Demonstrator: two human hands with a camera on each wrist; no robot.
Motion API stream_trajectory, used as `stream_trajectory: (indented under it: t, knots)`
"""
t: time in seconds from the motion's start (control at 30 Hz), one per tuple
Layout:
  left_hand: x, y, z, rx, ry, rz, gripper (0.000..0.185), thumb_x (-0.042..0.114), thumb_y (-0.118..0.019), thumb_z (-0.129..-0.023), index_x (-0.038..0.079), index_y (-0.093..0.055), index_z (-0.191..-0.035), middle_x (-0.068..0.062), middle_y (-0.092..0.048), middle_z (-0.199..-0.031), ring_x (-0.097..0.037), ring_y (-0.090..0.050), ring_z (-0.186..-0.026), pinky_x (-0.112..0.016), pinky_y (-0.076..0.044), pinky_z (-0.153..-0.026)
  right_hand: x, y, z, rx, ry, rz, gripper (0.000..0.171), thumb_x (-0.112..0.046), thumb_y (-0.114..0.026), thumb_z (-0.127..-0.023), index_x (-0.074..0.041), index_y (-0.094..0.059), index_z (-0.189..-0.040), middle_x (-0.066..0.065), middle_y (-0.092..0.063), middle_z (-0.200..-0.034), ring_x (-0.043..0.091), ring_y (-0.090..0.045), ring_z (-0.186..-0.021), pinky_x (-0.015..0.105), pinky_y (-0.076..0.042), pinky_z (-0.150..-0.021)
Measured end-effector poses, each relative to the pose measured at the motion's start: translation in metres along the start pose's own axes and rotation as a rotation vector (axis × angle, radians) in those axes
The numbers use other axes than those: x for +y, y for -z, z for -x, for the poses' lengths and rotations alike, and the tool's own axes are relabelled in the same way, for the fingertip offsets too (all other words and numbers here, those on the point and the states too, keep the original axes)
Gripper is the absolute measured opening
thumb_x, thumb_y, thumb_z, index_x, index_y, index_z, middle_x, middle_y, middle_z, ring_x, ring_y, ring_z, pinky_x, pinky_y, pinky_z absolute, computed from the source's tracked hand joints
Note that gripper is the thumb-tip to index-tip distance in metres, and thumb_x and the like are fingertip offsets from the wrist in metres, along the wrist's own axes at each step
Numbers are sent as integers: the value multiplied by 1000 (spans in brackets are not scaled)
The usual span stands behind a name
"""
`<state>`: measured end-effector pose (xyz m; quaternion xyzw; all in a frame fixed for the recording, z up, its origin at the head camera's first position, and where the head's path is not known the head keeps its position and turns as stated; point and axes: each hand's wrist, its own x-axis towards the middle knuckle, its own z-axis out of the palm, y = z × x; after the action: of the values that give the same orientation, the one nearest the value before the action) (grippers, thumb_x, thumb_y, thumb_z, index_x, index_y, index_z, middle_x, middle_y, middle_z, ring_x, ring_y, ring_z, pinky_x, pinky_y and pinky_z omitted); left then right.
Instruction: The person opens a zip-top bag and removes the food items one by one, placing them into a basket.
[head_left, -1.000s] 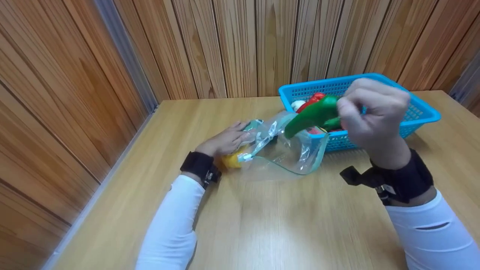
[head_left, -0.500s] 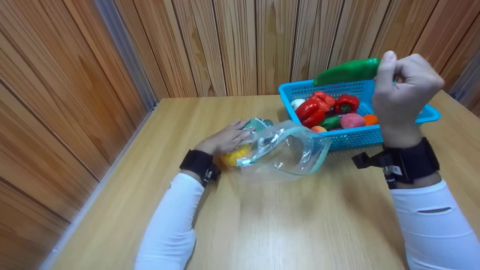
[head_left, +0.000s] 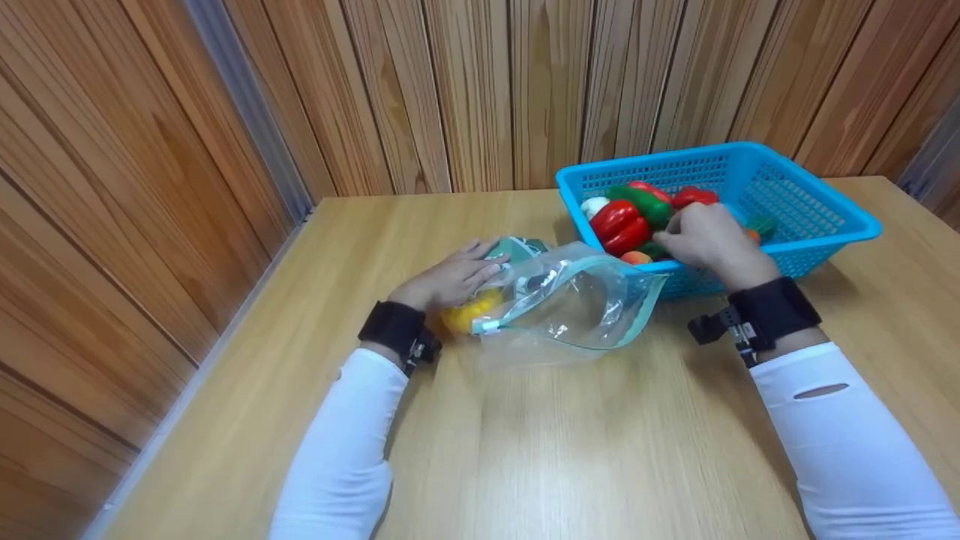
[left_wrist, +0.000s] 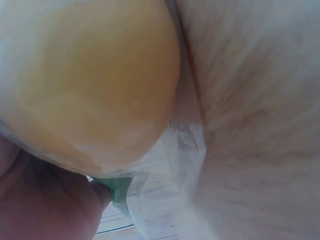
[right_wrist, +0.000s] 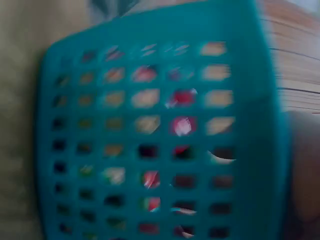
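My left hand (head_left: 457, 279) rests with extended fingers on a clear zip bag (head_left: 577, 315) that has a pale green edge and a slider. Inside the bag, beside the palm, is a rounded yellow item (head_left: 466, 311), large in the left wrist view. The bag's mouth gapes toward the basket. My right hand (head_left: 712, 238) reaches down into the blue plastic basket (head_left: 855, 225), its fingertips among the produce and partly hidden; I cannot tell whether it holds something. A long green pepper (head_left: 639, 204) lies in the basket, left of that hand, across red bell peppers (head_left: 619, 226).
A white item (head_left: 594, 207) sits at the basket's left end, and a peach-coloured round item (head_left: 636, 257) near its front wall. Wood-panelled walls (head_left: 480, 90) border the wooden table (head_left: 562, 450) behind and at left. The right wrist view is blurred, mostly basket mesh (right_wrist: 150, 30).
My right hand carried the long green pepper up from the bag's mouth, let it go in the basket, and now reaches lower among the produce. The left hand stays on the bag.
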<state>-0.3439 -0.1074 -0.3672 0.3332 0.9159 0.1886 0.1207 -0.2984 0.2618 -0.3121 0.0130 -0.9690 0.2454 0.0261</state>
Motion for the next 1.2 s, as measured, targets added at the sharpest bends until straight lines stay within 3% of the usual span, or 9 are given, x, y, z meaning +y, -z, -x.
stream_trajectory:
  t: [0.1,0.3,0.4,0.53,0.63,0.7,0.8,1.07,1.2]
  knots:
    - [1,1,1,-4,4,-9,52,40,-21,-109,24,-28,-158,-3,-3,-169,-33,2,-155,-49,-4,-125,1,2,0,-46,2,25,37,-33,-59,-99,2,-69,-102,11,-51,-68,27,-49,-67,33,-38,-57]
    - [0,0,2,-4,-3,-11,51,38,-23,-109,22,-27,-158,-3,-3,-169,-33,2,-155,-51,-5,-125,-15,7,6,12,39,73,46,-31,-58,-99,4,-59,-129,22,-62,-96,32,-53,-79,34,-42,-59]
    - [-1,-1,3,3,-4,2,51,38,-24,-109,22,-27,-158,-3,-3,-169,-33,2,-155,-52,-5,-124,-31,11,15,108,88,74,44,-29,-57,-99,4,-60,-128,26,-64,-103,34,-57,-79,40,-50,-60]
    - [-2,-1,3,15,4,13,51,39,-23,-109,24,-27,-158,-2,-3,-169,-31,3,-155,-52,-5,-124,-60,17,33,413,326,-15,29,-20,-60,-96,4,-69,-110,23,-71,-100,32,-62,-76,40,-55,-69]
    - [-2,0,3,8,5,11,51,40,-23,-109,25,-26,-158,-2,-2,-169,-32,3,-155,-50,-4,-125,-77,21,49,548,680,-147,14,-6,-61,-89,1,-72,-92,14,-74,-85,22,-61,-67,24,-51,-69]
    - [-1,1,2,3,3,6,51,39,-23,-109,25,-27,-158,-2,-2,-169,-32,3,-155,-49,-4,-125,-85,23,58,480,926,-234,16,3,-59,-83,-2,-74,-84,8,-73,-77,15,-60,-62,15,-47,-65]
    - [-1,2,0,6,-17,-11,51,38,-24,-110,21,-28,-158,-6,-4,-169,-33,2,-155,-49,-4,-125,-94,24,69,214,1130,-270,25,10,-58,-76,-6,-76,-81,0,-73,-73,9,-64,-62,12,-50,-65]
    - [0,4,3,7,12,4,52,43,-27,-108,25,-29,-158,-3,-4,-169,-27,3,-156,-48,-5,-125,-101,32,84,-184,1253,-285,33,15,-60,-75,-6,-79,-92,2,-76,-81,8,-69,-66,17,-54,-62]
    - [0,6,3,6,13,8,53,45,-28,-108,26,-28,-158,-3,-4,-169,-25,2,-156,-46,-5,-125,-103,40,96,-407,1210,-276,35,12,-59,-80,-11,-79,-95,-4,-77,-86,1,-68,-69,19,-54,-60]
